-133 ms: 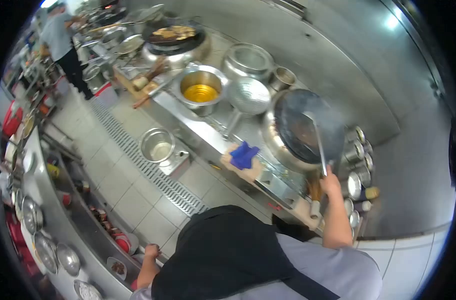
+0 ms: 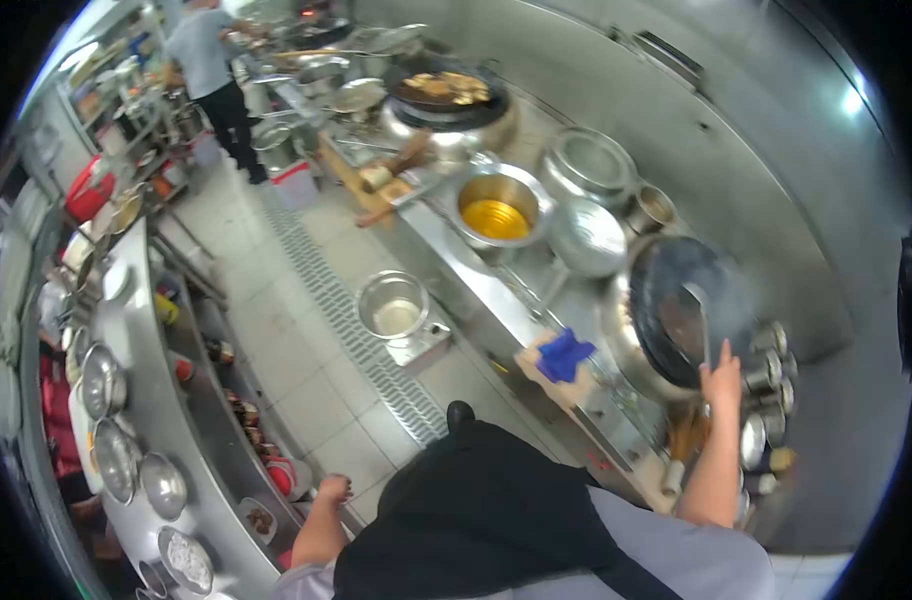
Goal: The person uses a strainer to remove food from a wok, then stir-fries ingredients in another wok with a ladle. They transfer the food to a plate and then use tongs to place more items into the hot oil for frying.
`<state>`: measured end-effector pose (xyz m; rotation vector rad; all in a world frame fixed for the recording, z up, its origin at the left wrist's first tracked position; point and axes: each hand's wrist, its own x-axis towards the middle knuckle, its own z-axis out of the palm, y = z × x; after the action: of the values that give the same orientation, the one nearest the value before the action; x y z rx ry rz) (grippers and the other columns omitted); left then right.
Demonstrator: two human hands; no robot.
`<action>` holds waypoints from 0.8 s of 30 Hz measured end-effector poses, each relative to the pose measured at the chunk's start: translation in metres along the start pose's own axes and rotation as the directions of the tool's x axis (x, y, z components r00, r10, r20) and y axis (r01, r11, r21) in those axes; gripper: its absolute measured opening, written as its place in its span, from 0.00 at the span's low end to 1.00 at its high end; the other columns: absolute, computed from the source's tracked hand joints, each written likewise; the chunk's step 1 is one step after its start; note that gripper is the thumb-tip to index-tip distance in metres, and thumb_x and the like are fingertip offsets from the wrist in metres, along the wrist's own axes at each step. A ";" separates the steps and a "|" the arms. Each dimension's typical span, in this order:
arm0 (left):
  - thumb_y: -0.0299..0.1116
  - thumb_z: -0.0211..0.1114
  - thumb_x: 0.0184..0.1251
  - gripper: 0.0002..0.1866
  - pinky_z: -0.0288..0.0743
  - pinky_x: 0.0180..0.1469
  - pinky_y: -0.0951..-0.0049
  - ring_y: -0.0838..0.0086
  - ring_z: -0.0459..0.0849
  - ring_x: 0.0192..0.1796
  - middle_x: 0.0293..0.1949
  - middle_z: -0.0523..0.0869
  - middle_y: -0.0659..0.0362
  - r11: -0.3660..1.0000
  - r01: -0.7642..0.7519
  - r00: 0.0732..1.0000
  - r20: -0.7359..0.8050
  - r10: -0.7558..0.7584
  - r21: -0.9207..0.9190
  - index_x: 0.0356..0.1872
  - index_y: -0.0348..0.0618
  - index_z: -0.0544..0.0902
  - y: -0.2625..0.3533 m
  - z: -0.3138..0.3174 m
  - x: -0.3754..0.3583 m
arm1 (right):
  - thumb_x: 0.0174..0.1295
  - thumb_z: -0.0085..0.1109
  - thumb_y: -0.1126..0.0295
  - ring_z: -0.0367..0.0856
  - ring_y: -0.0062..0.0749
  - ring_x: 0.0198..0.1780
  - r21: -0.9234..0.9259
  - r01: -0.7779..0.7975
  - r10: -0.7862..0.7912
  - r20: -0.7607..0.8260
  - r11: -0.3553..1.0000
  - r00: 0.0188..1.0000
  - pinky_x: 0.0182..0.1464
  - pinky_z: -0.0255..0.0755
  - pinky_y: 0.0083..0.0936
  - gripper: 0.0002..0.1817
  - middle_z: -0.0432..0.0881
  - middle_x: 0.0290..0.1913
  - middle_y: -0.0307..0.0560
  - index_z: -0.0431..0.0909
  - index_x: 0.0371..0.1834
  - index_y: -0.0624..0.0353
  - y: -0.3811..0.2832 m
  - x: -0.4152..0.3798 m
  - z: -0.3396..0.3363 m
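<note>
My right hand (image 2: pixel 720 383) is closed round the handle of a metal ladle (image 2: pixel 705 318), one finger stretched along it. The ladle's head dips into a dark wok (image 2: pixel 666 275) that gives off smoke or steam; whatever lies at its bottom is blurred. Low at my left side, my left hand (image 2: pixel 334 488) is loosely curled, and nothing shows in it. It is nearest to the steel counter with shelves (image 2: pixel 166 350). A blue cloth (image 2: pixel 564 355) lies on the stove's front edge, left of the wok.
On the stove stand a pot of yellow liquid (image 2: pixel 495 218), a perforated strainer (image 2: pixel 587 238) and another wok with food (image 2: pixel 444 90). A pot on a small stand (image 2: pixel 393 305) is on the floor beside a drain grating (image 2: pixel 341 305). A co-worker (image 2: pixel 211 70) stands farther back.
The view has swung left, so the stove and counter appear farther right and lower. My right hand still grips the ladle in the wok. A dark shoe tip now shows beyond the apron.
</note>
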<state>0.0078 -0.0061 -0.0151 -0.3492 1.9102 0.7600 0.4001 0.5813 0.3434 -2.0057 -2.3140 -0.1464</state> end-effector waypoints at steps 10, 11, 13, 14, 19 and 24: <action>0.33 0.57 0.57 0.22 0.77 0.40 0.69 0.67 0.86 0.37 0.40 0.84 0.50 0.930 -0.360 0.911 -0.242 0.333 -0.077 0.53 0.34 0.76 0.129 -0.072 -0.003 | 0.62 0.58 0.73 0.79 0.24 0.33 0.954 0.025 -0.831 0.247 0.299 0.498 0.37 0.74 0.21 0.27 0.79 0.35 0.42 0.65 0.66 0.61 -0.306 0.068 -0.041; 0.33 0.57 0.57 0.22 0.77 0.40 0.69 0.67 0.86 0.37 0.40 0.84 0.50 0.932 -0.344 0.913 -0.272 0.304 -0.112 0.53 0.34 0.76 0.116 -0.078 -0.001 | 0.62 0.58 0.73 0.79 0.24 0.33 0.962 -0.007 -0.865 0.249 0.274 0.435 0.37 0.75 0.21 0.27 0.80 0.35 0.43 0.65 0.66 0.61 -0.339 0.070 -0.030; 0.34 0.58 0.56 0.22 0.77 0.43 0.70 0.68 0.86 0.38 0.38 0.85 0.46 0.980 -0.197 0.933 -0.309 0.183 -0.014 0.52 0.35 0.77 0.085 -0.089 0.009 | 0.64 0.56 0.71 0.80 0.25 0.31 0.951 0.014 -0.904 0.290 0.310 0.312 0.36 0.76 0.22 0.25 0.81 0.35 0.44 0.66 0.65 0.63 -0.405 0.067 -0.006; 0.33 0.58 0.54 0.21 0.77 0.46 0.68 0.65 0.87 0.42 0.38 0.86 0.45 0.985 -0.139 0.927 -0.363 0.094 -0.100 0.50 0.37 0.80 0.070 -0.089 0.008 | 0.64 0.56 0.71 0.80 0.25 0.31 0.944 0.074 -0.932 0.302 0.322 0.202 0.36 0.76 0.22 0.25 0.81 0.35 0.44 0.66 0.64 0.63 -0.437 0.061 0.002; 0.38 0.58 0.52 0.17 0.78 0.47 0.61 0.55 0.84 0.47 0.40 0.86 0.48 0.768 -0.018 0.960 -0.203 0.192 0.641 0.41 0.42 0.85 -0.043 -0.059 -0.005 | 0.63 0.58 0.65 0.80 0.23 0.33 0.904 0.046 -0.867 0.422 0.426 -0.263 0.37 0.76 0.21 0.26 0.82 0.36 0.44 0.68 0.63 0.62 -0.571 -0.013 0.060; 0.37 0.61 0.54 0.16 0.80 0.41 0.63 0.62 0.86 0.37 0.31 0.86 0.51 0.745 -0.233 0.908 0.413 -0.063 0.625 0.43 0.44 0.84 -0.097 -0.014 0.053 | 0.64 0.57 0.65 0.80 0.24 0.37 0.874 0.312 -0.688 0.486 0.373 -0.539 0.41 0.75 0.22 0.25 0.81 0.36 0.44 0.68 0.63 0.63 -0.677 -0.100 0.084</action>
<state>0.0266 -0.0839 -0.0921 0.3377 1.6589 0.1359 -0.2557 0.3983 0.2333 0.3655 -3.3131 2.3015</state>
